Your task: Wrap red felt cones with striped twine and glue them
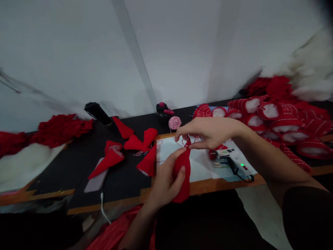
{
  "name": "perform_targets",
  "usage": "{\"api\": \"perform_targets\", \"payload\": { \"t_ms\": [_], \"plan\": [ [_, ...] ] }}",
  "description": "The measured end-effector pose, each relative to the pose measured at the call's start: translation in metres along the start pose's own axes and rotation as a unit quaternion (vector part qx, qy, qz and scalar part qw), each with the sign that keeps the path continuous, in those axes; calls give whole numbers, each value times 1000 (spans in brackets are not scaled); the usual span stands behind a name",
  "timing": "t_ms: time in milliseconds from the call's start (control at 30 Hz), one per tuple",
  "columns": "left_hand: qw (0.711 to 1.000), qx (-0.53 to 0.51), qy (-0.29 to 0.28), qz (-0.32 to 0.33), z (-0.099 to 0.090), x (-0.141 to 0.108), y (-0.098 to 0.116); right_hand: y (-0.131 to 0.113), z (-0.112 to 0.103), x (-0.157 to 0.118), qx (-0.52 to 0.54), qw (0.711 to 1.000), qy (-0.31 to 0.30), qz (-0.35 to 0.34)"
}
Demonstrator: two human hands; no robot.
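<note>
The felt cone (182,173) is a plain bright red, without pattern. The ball of twine (174,123) has red and white stripes, which twist around it. The pieces in the pile (270,119) on the right side are red with white stitch lines, and inside they show white. The table top (65,170) is black, and its edge (104,205) is orange. The glue gun (234,161) is white and grey, with one small green light.

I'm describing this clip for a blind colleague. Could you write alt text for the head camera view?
Two bare hands work on a red felt cone: the left hand grips it while the right hand reaches its narrow top, tied with red-and-white twine. A twine ball and hot glue gun sit nearby on a black table.
</note>
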State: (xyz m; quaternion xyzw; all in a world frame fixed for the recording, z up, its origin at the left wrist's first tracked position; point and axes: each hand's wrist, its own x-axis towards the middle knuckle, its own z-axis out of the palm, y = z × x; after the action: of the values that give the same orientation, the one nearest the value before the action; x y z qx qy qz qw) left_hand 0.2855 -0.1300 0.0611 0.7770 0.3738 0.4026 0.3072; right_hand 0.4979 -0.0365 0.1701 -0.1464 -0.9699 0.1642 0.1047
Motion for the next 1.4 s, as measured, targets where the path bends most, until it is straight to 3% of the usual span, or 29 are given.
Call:
{"api": "perform_targets", "payload": {
  "t_ms": [500, 633, 733, 833, 1000, 1233, 1400],
  "plan": [
    [1000, 2, 15, 9, 1, 0, 1, -3, 3, 2, 20, 1000, 22, -4],
    [999, -26, 27, 8, 1, -2, -1, -1, 3, 0, 47, 998, 34, -5],
    [993, -98, 67, -16, 0, -9, -6, 4, 6, -2, 101, 993, 60, 11],
    [962, -248, 101, -55, -2, -16, -10, 6, 15, -3, 130, 985, 96, 55],
    [875, -459, 122, -93, -3, -18, -10, 3, 37, -3, 150, 967, 175, 107],
    [819, -555, 112, -90, -2, -16, -22, -12, 54, -2, 246, 929, 232, 149],
    [758, -643, 79, -75, 3, -10, -30, -32, 54, 4, 262, 910, 277, 162]
  ]
}}
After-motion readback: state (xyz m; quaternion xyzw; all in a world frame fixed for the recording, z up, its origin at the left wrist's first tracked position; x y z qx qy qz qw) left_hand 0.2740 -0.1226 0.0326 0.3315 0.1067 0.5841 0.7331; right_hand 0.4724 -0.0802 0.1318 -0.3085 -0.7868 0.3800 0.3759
